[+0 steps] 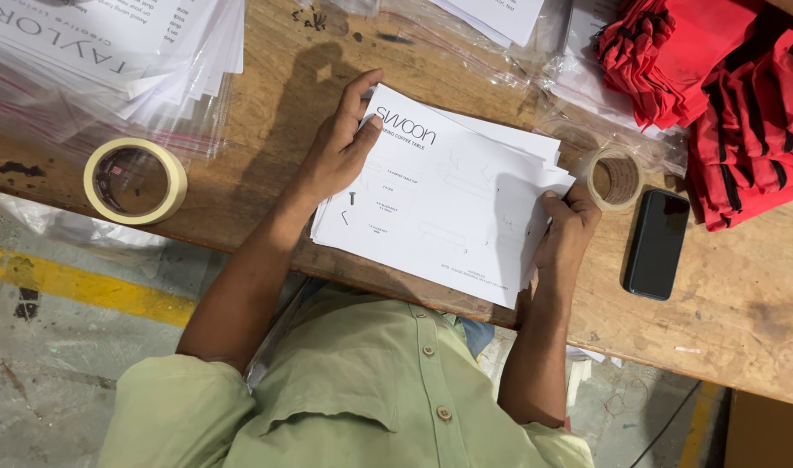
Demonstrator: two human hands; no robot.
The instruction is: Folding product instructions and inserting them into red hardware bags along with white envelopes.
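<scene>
Both hands on a stack of printed assembly sheets, lying flat mid-workbench near its front edge. Left hand fingers curled over the stack's left edge, thumb pressing the top sheet. Right hand pinches the stack's right edge, thumb on top. Masking tape roll sits near the front-left edge, a second tape roll just beside the right hand, black phone right of it. Red fabric bundle at back-right corner, bagged papers back-left
</scene>
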